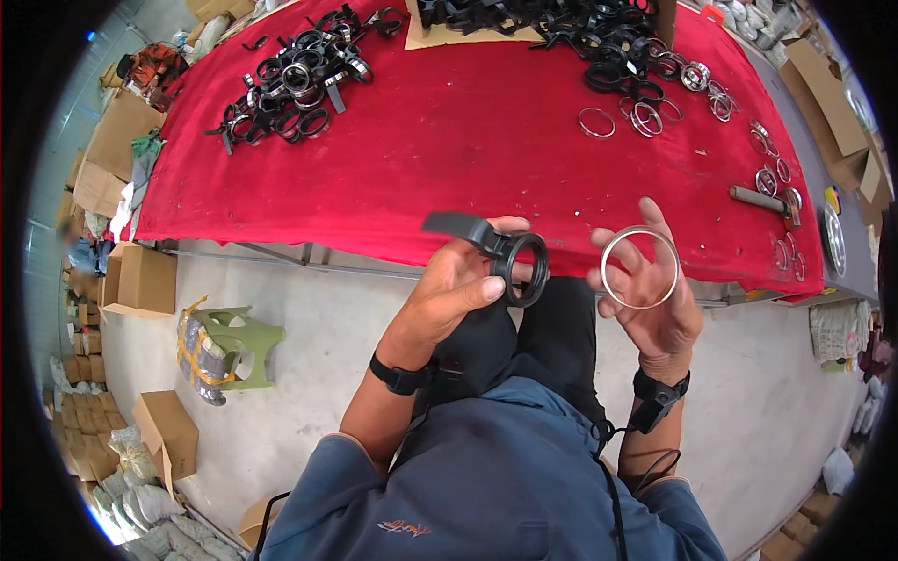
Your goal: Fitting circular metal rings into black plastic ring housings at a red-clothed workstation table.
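Our left hand (456, 285) has its fingers clenched around a black ring clamp with a flat handle (510, 254), held above our lap just in front of the red tabletop (468, 140). Our right hand (655, 299) pinches a thin silver metal ring (640, 267) upright between its fingers, near the clamp but not touching it.

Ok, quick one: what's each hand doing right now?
Left hand: closed on a black plastic ring part with a handle.
Right hand: fingers spread, holding a thin silver metal ring at the fingertips.
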Demonstrator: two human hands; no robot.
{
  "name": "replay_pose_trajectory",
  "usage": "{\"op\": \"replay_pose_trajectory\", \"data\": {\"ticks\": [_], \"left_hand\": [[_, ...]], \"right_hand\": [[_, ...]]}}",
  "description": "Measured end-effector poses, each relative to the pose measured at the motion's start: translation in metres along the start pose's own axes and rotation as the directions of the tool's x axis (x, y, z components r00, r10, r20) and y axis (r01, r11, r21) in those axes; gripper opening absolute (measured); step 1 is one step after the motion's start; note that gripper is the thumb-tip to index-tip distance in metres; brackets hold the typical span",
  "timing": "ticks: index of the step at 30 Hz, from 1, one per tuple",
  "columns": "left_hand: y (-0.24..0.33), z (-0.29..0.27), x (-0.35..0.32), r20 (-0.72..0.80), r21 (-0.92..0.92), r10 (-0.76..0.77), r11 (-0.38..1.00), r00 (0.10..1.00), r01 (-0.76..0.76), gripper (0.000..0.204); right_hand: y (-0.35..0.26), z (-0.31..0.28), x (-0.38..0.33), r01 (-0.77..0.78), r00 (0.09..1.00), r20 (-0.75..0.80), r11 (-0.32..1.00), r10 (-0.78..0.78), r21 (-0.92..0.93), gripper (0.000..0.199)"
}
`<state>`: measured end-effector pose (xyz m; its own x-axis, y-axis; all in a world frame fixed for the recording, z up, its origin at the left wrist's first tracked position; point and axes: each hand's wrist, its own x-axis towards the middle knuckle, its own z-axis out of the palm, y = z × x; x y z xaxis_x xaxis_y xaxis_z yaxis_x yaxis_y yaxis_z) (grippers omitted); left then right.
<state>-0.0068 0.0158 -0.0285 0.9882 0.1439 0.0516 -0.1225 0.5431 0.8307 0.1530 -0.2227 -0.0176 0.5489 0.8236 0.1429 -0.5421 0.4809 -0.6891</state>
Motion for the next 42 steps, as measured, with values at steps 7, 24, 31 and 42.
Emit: {"op": "replay_pose_trajectory", "data": {"ticks": [7, 24, 31, 42], "left_hand": [[0.0, 0.001, -0.003, -0.006, 0.013, 0.012, 1.0, 1.0, -0.012, 0.084], [-0.006, 0.004, -0.007, -0.021, -0.021, 0.025, 0.999, 0.999, -0.025, 0.077], [-0.012, 0.0, -0.004, -0.011, -0.027, 0.035, 0.999, 0.999, -0.036, 0.077], [-0.018, 0.011, -0.002, -0.076, 0.108, 0.037, 0.994, 0.996, -0.028, 0.082]], "right_hand": [[0.004, -0.023, -0.004, -0.018, 0.994, 0.106, 0.916, -0.027, 0.402, 0.07], [0.011, -0.032, -0.007, -0.163, 0.982, 0.173, 0.824, 0.08, 0.543, 0.095], [0.005, 0.002, 0.001, -0.096, 0.994, -0.045, 0.987, 0.103, 0.131, 0.096], [0.022, 0.035, -0.004, 0.039, 0.994, -0.027, 0.583, -0.104, -0.811, 0.076]]}}
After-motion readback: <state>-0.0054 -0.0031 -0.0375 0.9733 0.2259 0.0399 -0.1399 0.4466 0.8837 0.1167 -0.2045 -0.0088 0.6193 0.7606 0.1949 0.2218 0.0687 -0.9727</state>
